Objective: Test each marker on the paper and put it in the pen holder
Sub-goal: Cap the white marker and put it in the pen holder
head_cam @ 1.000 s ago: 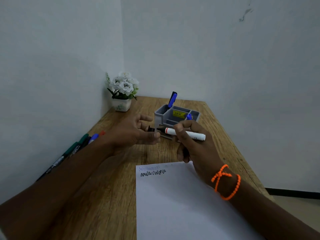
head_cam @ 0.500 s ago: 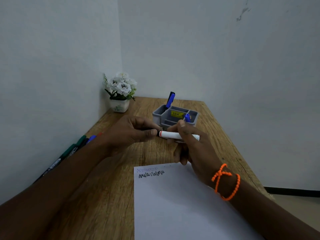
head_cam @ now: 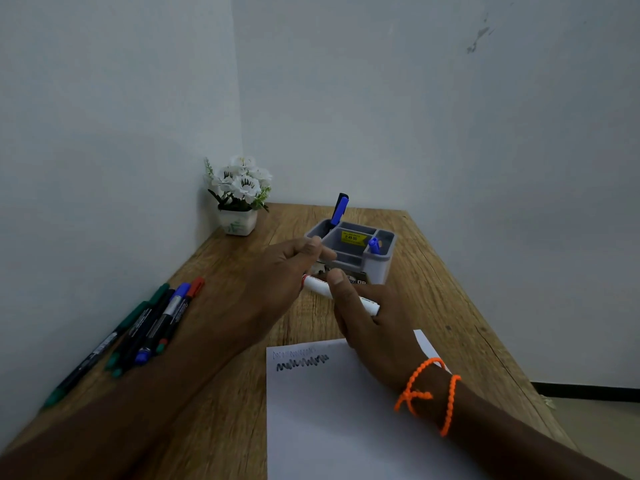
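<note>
While the right hand (head_cam: 367,317) pinched the white marker (head_cam: 320,288), the left hand (head_cam: 277,275) gripped its end; the pen holder (head_cam: 377,268) bore a yellow "49.00" sticker (head_cam: 352,238).

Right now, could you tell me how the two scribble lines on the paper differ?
The upper scribble is faint, thin and bluish; the lower scribble is bold, thick and black. The upper one lies nearer the paper's top edge. Both are short wavy test marks at its top left corner.
</note>
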